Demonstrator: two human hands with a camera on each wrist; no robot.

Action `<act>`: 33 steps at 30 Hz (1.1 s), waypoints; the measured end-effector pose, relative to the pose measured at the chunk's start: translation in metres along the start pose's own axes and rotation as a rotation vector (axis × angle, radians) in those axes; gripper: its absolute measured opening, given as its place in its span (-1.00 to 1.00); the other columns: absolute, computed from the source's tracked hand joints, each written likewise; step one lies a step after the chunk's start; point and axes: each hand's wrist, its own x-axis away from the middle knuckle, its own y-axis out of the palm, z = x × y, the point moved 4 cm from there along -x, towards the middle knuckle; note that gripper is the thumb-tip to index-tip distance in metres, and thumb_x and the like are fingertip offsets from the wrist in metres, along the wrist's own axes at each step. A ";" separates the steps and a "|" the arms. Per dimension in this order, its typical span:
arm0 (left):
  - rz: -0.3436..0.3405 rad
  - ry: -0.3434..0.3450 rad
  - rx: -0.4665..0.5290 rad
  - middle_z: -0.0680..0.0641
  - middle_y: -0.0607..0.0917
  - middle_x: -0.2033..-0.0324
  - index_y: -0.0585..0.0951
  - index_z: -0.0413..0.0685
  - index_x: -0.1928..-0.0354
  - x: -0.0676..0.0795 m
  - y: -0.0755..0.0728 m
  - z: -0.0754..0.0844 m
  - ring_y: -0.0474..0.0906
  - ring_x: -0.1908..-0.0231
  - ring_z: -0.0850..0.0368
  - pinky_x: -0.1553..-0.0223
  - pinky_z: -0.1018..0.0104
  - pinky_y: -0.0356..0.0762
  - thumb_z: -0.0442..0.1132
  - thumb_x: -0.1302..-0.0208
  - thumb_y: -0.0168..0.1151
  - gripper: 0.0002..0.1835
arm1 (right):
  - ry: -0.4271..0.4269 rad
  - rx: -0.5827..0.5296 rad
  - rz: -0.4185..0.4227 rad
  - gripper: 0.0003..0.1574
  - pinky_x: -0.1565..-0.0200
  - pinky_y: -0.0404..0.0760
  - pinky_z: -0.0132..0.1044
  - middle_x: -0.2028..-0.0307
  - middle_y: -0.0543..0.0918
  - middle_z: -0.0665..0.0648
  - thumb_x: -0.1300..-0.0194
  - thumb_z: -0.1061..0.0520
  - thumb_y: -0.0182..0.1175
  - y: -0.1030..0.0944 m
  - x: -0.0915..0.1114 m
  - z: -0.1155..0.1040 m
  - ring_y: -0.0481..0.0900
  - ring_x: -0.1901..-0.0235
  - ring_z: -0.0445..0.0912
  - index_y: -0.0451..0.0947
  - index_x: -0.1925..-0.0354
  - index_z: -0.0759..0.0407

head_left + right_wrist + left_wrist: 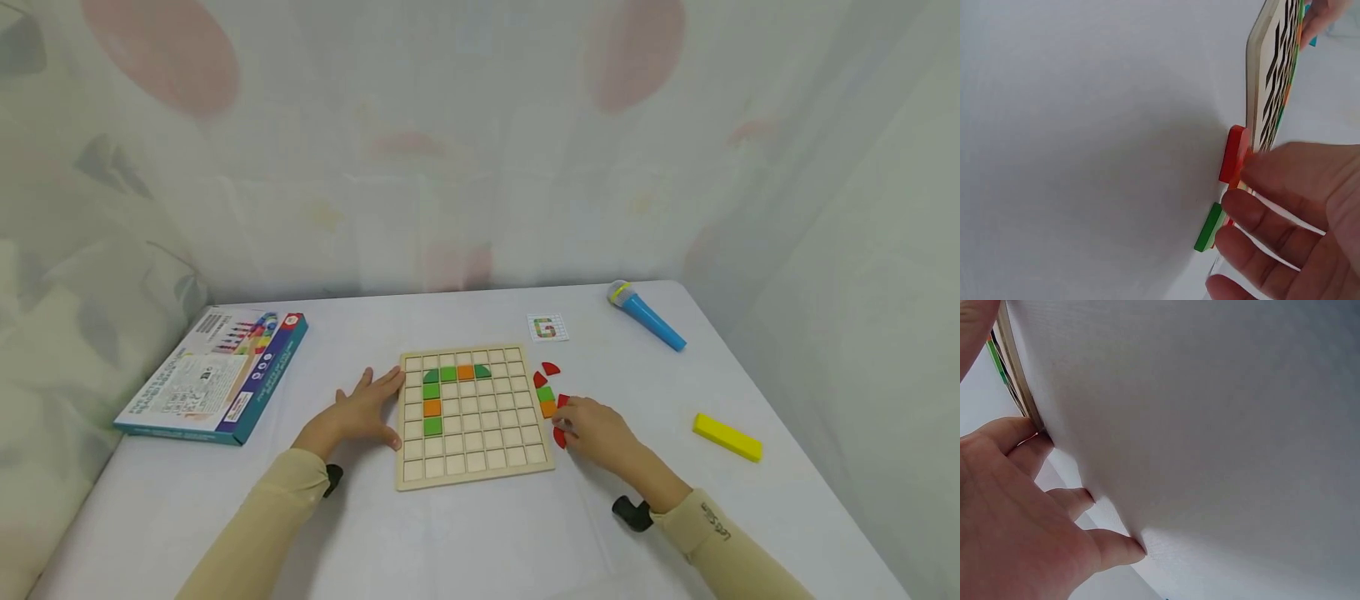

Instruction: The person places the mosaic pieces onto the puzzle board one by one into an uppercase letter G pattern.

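A wooden grid board lies on the white table, with green tiles and orange tiles set in some squares. My left hand spreads its fingers at the board's left edge, with thumb and fingertips touching the rim. Beside the right edge, my right hand reaches over loose pieces, its fingers loosely bent. In the right wrist view, a red piece and a green piece lie next to the thumb and fingertips. The fingers partly hide other pieces.
A small pattern card lies behind the loose pieces. A blue toy microphone is at the back right, and a yellow block at the right. A flat printed box sits at the left. Draped cloth rises behind the table.
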 end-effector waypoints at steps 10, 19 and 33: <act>-0.007 -0.004 -0.006 -0.06 -0.02 -0.43 0.03 0.02 -0.43 0.000 -0.001 0.000 -0.36 -0.36 -0.35 0.01 -0.60 -0.38 0.11 0.48 0.55 0.32 | 0.057 0.003 0.009 -0.76 0.48 0.39 -0.37 0.57 0.44 -0.10 0.06 0.06 0.43 0.001 0.001 -0.004 0.34 0.49 -0.19 0.67 0.36 0.10; -0.012 0.002 0.003 -0.08 -0.02 -0.42 0.03 -0.01 -0.43 0.002 -0.001 0.003 -0.36 -0.35 -0.36 0.01 -0.60 -0.37 0.10 0.45 0.55 0.31 | 0.043 0.115 0.024 -0.81 0.55 0.30 -0.37 0.63 0.36 -0.06 0.08 0.10 0.42 0.006 -0.001 -0.009 0.29 0.55 -0.15 0.61 0.46 0.10; -0.020 -0.012 0.020 -0.04 -0.05 -0.43 0.02 0.03 -0.43 0.001 0.000 0.002 -0.39 -0.36 -0.31 -0.02 -0.57 -0.41 0.10 0.44 0.55 0.31 | -0.196 0.081 0.152 -0.78 0.56 0.35 -0.43 0.49 0.52 -0.07 0.06 0.14 0.31 -0.009 -0.035 -0.097 0.40 0.48 -0.19 0.62 0.32 0.08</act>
